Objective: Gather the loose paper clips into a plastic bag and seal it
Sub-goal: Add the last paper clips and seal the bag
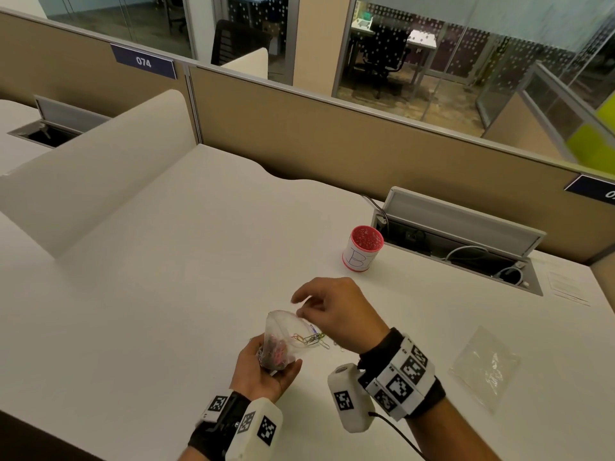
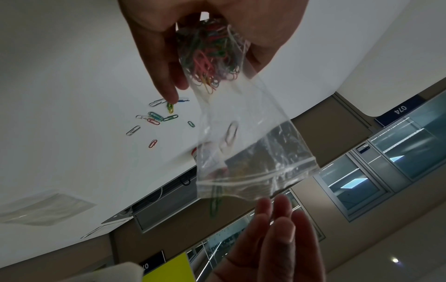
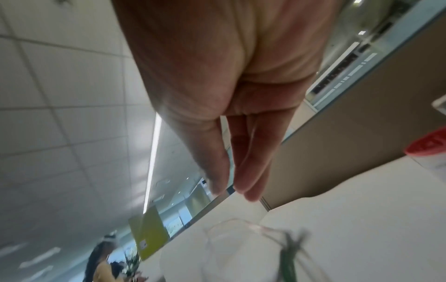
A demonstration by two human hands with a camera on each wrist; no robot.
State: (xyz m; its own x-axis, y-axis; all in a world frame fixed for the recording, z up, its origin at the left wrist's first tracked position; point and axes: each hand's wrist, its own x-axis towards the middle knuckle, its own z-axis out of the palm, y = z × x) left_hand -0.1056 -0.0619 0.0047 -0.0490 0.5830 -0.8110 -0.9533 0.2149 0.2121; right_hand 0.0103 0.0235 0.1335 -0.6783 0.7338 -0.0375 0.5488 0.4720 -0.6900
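Plastic bag point(image 1: 283, 337) holding paper clips point(image 2: 210, 55), gripped at its base by left hand point(image 1: 266, 372); right hand point(image 1: 336, 311), fingers straight, above its mouth. Left-wrist view alone resolves loose clips point(image 2: 156, 118) on desk point(image 1: 199, 261), at 9 o'clock of bag.

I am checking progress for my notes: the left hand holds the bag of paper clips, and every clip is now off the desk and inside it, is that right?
Not quite. The left hand does hold the plastic bag of paper clips, but not every clip is inside: the left wrist view shows loose paper clips lying scattered on the desk.
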